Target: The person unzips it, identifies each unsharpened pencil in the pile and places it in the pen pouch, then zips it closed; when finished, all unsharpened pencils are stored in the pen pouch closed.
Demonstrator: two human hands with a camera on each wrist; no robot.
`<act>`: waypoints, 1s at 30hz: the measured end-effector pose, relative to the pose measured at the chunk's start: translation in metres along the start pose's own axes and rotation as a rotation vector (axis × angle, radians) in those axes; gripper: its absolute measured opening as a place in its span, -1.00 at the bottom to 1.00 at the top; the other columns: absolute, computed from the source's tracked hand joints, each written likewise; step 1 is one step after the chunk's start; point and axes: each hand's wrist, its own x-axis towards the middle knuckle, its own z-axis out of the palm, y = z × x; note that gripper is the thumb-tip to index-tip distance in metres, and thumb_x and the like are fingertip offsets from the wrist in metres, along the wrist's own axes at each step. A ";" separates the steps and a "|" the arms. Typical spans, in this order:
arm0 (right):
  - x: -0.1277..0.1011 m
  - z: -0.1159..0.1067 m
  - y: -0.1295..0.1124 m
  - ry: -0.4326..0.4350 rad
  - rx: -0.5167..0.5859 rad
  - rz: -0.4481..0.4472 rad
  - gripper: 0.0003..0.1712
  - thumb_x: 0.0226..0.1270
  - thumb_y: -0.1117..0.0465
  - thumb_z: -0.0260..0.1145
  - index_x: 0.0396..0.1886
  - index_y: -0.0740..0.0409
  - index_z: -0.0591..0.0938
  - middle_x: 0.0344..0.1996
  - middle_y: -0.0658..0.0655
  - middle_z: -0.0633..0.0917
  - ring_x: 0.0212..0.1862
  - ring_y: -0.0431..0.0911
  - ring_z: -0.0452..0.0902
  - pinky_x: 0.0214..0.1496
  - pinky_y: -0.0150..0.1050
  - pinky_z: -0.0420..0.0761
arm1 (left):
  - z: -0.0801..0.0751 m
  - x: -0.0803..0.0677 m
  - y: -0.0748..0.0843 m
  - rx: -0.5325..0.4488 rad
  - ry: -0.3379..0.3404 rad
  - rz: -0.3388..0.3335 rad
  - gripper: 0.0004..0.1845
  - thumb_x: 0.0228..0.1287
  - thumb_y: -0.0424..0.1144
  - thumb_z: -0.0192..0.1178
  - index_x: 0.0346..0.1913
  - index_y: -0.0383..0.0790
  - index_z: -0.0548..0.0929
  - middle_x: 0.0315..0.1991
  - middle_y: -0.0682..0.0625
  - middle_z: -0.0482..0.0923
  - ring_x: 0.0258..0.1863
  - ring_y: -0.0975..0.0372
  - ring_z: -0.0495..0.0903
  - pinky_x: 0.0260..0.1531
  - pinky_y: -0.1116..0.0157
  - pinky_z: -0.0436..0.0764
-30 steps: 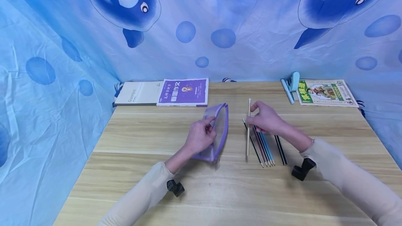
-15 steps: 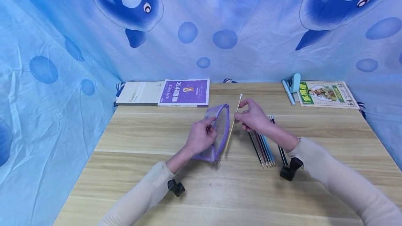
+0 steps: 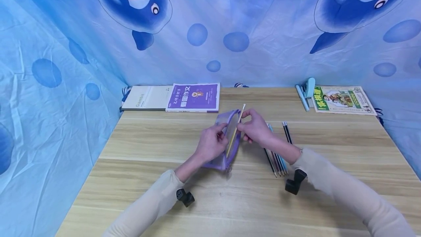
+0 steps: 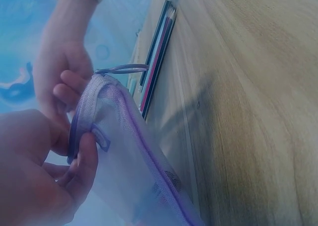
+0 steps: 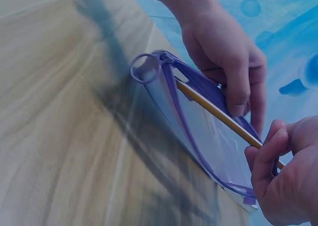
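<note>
1. Your left hand (image 3: 212,142) has its grip closed on the purple pouch (image 3: 213,164), thumb and fingers pinching one edge of its gaping mouth.
2. Your right hand (image 3: 255,127) grips the yellow pencil (image 5: 218,114) between thumb and fingers, near its eraser end.
3. The yellow pencil slants along the pouch's mouth, between the two zip edges, eraser end sticking out at the far side; you cannot tell how deep its tip sits.
4. On the tabletop (image 3: 204,207), right of the pouch, a row of dark and blue pencils (image 3: 277,162) lies partly under your right forearm, tips toward you.
5. Just right of that row, you have black pencils (image 3: 287,132), also partly covered by the forearm.
</note>
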 end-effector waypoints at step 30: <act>-0.002 0.013 0.013 -0.114 -0.098 0.014 -0.61 0.34 0.39 0.22 0.13 0.35 0.42 -0.34 0.25 0.73 -0.61 -0.09 0.57 -0.71 -0.35 0.47 | 0.001 -0.001 0.001 -0.026 0.035 0.011 -0.50 0.01 -0.56 0.21 0.12 -0.55 0.60 -0.51 -0.05 0.61 -0.57 0.25 0.56 -0.58 0.46 0.59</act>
